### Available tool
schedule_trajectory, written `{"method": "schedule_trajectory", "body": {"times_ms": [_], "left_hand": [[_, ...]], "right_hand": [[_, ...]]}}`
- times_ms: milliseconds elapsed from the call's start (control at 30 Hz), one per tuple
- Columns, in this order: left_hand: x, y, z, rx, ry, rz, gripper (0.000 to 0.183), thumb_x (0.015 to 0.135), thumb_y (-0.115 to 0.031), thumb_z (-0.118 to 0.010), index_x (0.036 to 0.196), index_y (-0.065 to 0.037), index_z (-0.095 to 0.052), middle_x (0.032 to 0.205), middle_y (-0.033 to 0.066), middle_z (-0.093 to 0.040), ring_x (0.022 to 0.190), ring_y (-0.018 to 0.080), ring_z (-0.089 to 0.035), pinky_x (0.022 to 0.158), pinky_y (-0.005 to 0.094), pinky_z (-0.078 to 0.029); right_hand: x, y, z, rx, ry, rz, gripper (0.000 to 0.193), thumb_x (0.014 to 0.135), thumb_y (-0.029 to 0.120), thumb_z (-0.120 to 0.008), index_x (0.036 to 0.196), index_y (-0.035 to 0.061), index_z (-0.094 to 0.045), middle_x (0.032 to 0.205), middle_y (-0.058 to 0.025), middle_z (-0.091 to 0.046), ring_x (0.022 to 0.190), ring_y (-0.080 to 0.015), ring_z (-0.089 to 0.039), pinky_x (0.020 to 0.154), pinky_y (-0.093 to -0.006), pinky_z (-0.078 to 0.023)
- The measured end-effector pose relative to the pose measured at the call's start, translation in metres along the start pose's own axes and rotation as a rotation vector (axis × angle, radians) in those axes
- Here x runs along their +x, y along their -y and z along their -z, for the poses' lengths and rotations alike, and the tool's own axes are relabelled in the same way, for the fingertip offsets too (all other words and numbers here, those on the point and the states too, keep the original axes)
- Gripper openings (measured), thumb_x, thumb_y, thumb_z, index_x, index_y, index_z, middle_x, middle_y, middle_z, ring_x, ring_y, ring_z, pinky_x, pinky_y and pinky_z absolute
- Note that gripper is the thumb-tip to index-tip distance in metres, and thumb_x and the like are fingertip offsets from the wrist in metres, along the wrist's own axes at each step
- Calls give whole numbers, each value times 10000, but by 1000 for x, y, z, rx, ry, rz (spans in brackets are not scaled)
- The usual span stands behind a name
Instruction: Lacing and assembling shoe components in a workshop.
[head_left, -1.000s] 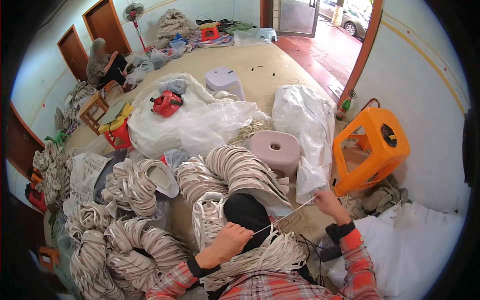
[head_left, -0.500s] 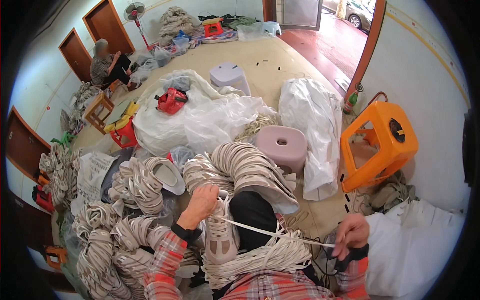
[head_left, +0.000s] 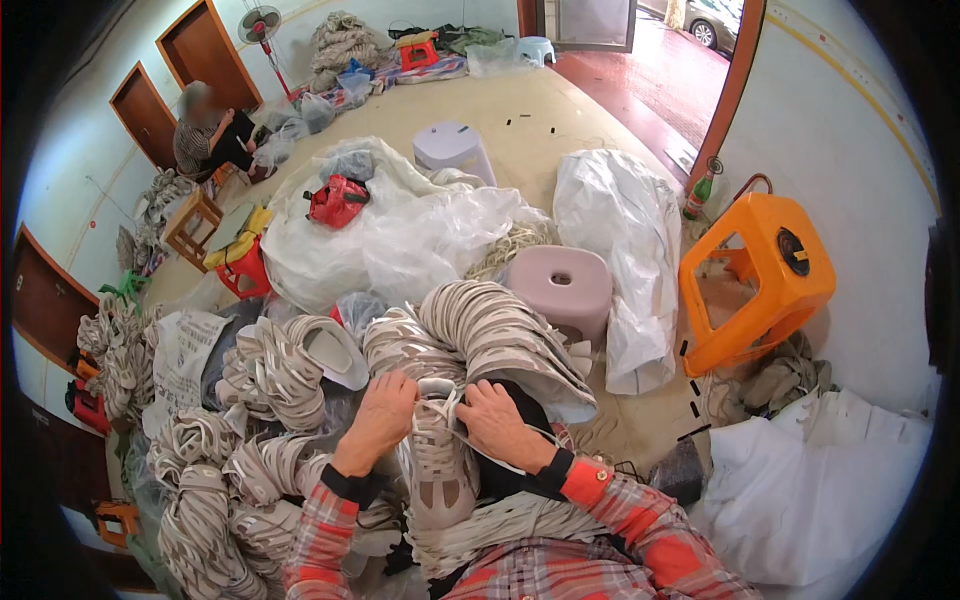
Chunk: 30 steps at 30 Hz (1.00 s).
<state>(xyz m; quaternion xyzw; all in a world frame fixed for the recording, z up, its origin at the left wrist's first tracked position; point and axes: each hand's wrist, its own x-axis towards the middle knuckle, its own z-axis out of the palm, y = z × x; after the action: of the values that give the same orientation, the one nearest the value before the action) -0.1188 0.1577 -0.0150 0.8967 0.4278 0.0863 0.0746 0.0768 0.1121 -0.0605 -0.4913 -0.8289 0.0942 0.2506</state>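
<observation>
A beige and tan shoe upper (head_left: 438,455), laced up its front, lies over my lap with its toe toward me. My left hand (head_left: 385,412) is closed on the left edge of its collar opening. At the right edge, by the top eyelets, my right hand (head_left: 497,425) pinches a pale shoelace; its fingertips are partly hidden. A loose length of shoelace (head_left: 505,465) runs under that hand. Across my lap lies a thick bundle of pale shoelaces (head_left: 520,525). Just beyond the hands, stacked shoe uppers (head_left: 495,330) form curved rows.
More bundled uppers (head_left: 200,520) pile up at my left. Ahead stand a mauve stool (head_left: 560,285) and white plastic sacks (head_left: 615,260). An orange stool (head_left: 760,280) is at the right, above a white sack (head_left: 810,490). Another person (head_left: 205,135) sits far left.
My right hand has come in from the far right, where it held the lace pulled taut, to the shoe's collar. My left hand has shifted slightly left along the collar.
</observation>
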Motion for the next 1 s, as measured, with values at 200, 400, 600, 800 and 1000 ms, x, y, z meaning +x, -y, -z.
{"method": "schedule_trajectory", "body": {"times_ms": [200, 400, 600, 800, 1000], "left_hand": [[-15, 28, -26, -104, -35, -30, 108, 738, -93, -540, 828, -34, -541, 863, 128, -536, 825, 317, -502, 753, 405, -391], [-5, 16, -16, 5, -43, 44, 126, 749, -153, -553, 805, -55, -609, 735, 110, -552, 790, 300, -522, 725, 391, -395], [-31, 11, 27, -654, 114, 365, 189, 715, -236, -632, 695, -48, -637, 675, 98, -586, 703, 241, -513, 680, 353, -391], [-87, 35, 14, -636, 228, 321, 136, 719, -184, -661, 773, -61, -688, 672, 73, -592, 714, 205, -510, 671, 309, -412], [-23, -3, 12, -495, -61, 151, 137, 740, -147, -628, 850, -81, -679, 749, 88, -603, 749, 238, -550, 644, 332, -436]], "right_hand": [[3, 10, 2, 20, 4, 32, 122, 628, 118, -594, 733, 60, -615, 801, -86, -500, 825, -235, -467, 691, -336, -345], [2, 11, 1, 3, 26, 39, 121, 632, 137, -600, 729, 66, -606, 796, -82, -499, 808, -234, -464, 698, -338, -342], [0, 4, 3, -91, 61, 39, 139, 603, 173, -613, 695, 68, -613, 778, -72, -510, 804, -226, -466, 689, -339, -332], [8, 6, -8, -65, 94, 51, 117, 587, 165, -592, 644, 68, -622, 766, -70, -538, 797, -229, -468, 685, -350, -326], [8, 7, -12, -75, 102, -29, 105, 595, 158, -586, 639, 73, -630, 742, -68, -560, 799, -239, -478, 687, -367, -323]]}}
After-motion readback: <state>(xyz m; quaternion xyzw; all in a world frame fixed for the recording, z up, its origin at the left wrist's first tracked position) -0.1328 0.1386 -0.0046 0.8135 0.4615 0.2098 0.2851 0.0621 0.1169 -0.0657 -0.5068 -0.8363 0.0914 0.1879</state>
